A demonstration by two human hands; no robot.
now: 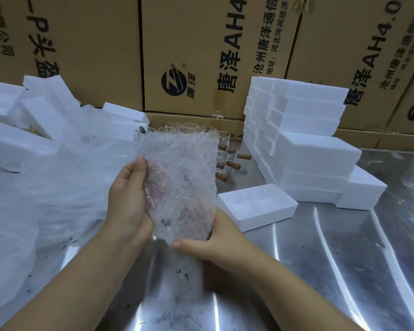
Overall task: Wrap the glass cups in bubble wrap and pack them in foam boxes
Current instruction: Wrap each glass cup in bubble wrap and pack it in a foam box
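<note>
Cardboard cartons (191, 56) with printed lettering form a wall well beyond the fingers. Under both forearms spreads a shiny metal table (344, 259). Out past the left hand's knuckles lies a loose heap of clear wrap (58, 187), and further that way sit tumbled foam boxes (34, 115). Off to the right of the right hand's fingers, a neat stack of foam boxes (316, 149) stands on the table.

Between the two hands a bubble wrap sheet (179, 182) is held upright above the table. The left hand (127, 199) grips its left edge, with the thumb laid on the near face and the fingers curled behind it. The right hand (215, 244) pinches the bottom edge, thumb across the front and fingers tucked behind; they show only as a pinkish blur through the bubbles.

Just beyond the right hand's knuckles, a single foam box (256, 206) lies apart from the stack. The glass cups (225, 155), with brown wooden handles, stand grouped on the table behind the sheet's top right corner, past the fingertips and untouched by either hand.
</note>
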